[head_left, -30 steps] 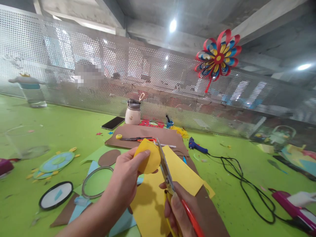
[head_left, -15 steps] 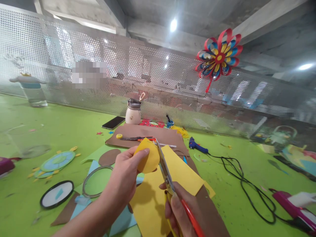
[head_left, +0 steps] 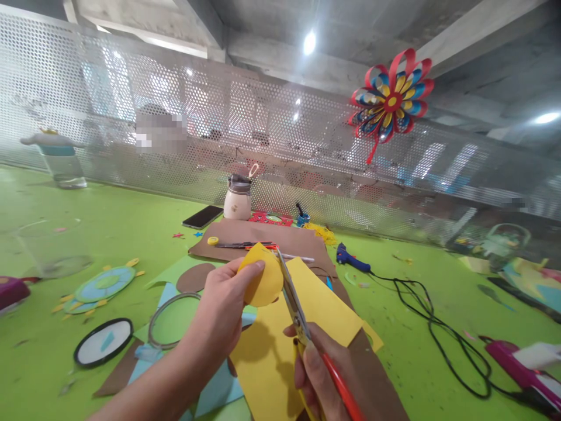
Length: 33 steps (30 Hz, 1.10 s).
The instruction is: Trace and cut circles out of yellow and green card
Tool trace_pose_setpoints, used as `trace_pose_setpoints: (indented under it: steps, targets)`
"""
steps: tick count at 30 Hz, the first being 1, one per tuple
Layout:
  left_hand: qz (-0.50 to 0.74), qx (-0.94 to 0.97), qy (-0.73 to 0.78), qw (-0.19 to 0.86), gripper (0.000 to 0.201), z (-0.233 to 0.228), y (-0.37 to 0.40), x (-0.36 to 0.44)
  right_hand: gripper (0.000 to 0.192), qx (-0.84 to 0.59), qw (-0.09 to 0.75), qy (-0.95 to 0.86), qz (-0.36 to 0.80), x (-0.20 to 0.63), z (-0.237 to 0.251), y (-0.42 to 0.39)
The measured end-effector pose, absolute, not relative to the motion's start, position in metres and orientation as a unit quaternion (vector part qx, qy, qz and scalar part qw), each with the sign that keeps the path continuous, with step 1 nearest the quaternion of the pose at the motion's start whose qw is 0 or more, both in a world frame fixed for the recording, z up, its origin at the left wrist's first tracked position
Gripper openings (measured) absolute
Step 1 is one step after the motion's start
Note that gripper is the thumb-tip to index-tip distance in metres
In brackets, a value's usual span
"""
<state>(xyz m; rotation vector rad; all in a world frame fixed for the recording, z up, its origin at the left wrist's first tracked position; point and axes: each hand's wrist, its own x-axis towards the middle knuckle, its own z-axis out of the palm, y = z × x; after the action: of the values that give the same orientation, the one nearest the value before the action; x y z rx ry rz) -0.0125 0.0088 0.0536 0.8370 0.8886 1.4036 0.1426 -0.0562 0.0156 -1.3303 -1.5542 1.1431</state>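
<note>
Between the thumb and fingers of my left hand (head_left: 228, 298) is a rounded piece of yellow paper (head_left: 266, 278), held up over the table. My right hand (head_left: 322, 368) grips a pair of scissors (head_left: 295, 304) with red and yellow handles. Their blades point away from me, along the right edge of the rounded piece; whether they touch it I cannot tell. Under both hands lie yellow paper sheets (head_left: 258, 356) on brown cardboard (head_left: 372, 380). Left of my forearm, a ring (head_left: 151, 324) rests on green and blue paper.
A blue glue gun (head_left: 353, 258) trails a black cord across the green table's right side, towards a magenta tool (head_left: 508, 362). Behind stand a bottle (head_left: 237, 202) and a phone (head_left: 203, 217). At left are a paper flower disc (head_left: 105, 283) and a black-rimmed oval (head_left: 103, 344).
Both hands keep nearly the same pose, with the yellow piece and scissors barely moved. The whole view has shifted very slightly.
</note>
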Motion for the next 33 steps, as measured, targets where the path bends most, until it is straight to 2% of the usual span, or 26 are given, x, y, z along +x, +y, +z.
trace_pose_setpoints:
  steps: [5,21,33]
  targets:
    - [0.608,0.347,0.384,0.602,0.013,0.0538,0.0105,-0.0124,0.063,-0.522,0.384,-0.601,0.469,0.1426,0.0161,-0.0559]
    - [0.605,0.357,0.387,0.597,0.014,0.0539,0.0099,-0.0130,0.063,-0.523,0.388,-0.627,0.428,0.1431,0.0156,-0.0541]
    - [0.612,0.353,0.389,0.591,0.012,0.0553,0.0101,-0.0134,0.064,-0.519,0.378,-0.614,0.459,0.1435,0.0130,-0.0546]
